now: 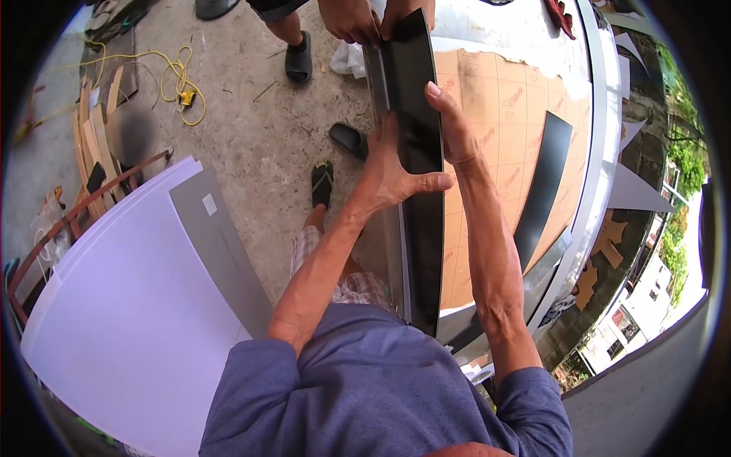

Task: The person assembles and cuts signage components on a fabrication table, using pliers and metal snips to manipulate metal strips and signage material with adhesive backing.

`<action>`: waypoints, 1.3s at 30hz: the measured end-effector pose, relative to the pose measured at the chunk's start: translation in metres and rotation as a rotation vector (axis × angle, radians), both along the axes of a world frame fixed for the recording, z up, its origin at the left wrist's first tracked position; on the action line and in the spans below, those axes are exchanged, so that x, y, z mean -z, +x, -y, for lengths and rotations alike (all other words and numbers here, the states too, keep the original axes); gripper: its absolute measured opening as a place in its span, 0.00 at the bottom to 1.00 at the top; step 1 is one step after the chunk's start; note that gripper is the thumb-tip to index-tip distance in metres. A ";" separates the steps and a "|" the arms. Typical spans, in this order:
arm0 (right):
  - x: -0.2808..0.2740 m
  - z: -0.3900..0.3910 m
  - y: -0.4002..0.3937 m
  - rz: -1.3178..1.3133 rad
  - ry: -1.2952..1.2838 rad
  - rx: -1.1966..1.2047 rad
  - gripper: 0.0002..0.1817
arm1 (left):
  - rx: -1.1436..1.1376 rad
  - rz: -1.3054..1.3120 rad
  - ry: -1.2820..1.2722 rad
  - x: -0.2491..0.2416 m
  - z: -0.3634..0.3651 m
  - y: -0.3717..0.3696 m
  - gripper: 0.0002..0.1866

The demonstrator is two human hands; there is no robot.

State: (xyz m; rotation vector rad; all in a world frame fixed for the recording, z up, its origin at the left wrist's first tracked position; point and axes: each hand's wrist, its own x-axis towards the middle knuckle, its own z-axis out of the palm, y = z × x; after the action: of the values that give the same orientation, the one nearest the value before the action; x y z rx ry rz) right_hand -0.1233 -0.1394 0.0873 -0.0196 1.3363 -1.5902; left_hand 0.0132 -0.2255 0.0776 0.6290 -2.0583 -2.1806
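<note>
A long black panel strip stretches away from my body along the left edge of the work table. My left hand is closed around its left side, with the thumb laid across the strip toward its right edge. Against the right edge of the strip presses my right hand, a fingertip showing at the edge and the other fingers partly hidden. At the far end, another person's hands hold the same strip. A second black strip lies on the brown printed paper to the right.
White panels and a grey sheet stand at my left. A yellow cord and wooden strips are on the concrete floor. A loose black slipper lies near my foot. A metal rail borders the table's right side.
</note>
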 end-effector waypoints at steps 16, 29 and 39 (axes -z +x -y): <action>-0.014 0.008 0.009 0.010 0.063 -0.026 0.36 | -0.012 -0.069 0.200 0.001 0.004 -0.002 0.63; -0.022 0.012 0.013 -0.209 0.046 -0.039 0.44 | -0.001 -0.086 0.231 0.003 0.001 0.003 0.53; -0.041 -0.014 0.034 -0.279 -0.011 0.001 0.43 | 0.029 0.049 0.021 -0.025 -0.010 -0.004 0.50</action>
State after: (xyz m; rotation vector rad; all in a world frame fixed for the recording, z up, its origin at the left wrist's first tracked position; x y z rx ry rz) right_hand -0.0888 -0.1256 0.1287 -0.2564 1.5404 -1.6388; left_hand 0.0089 -0.2151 0.1031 0.6653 -2.0826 -2.2275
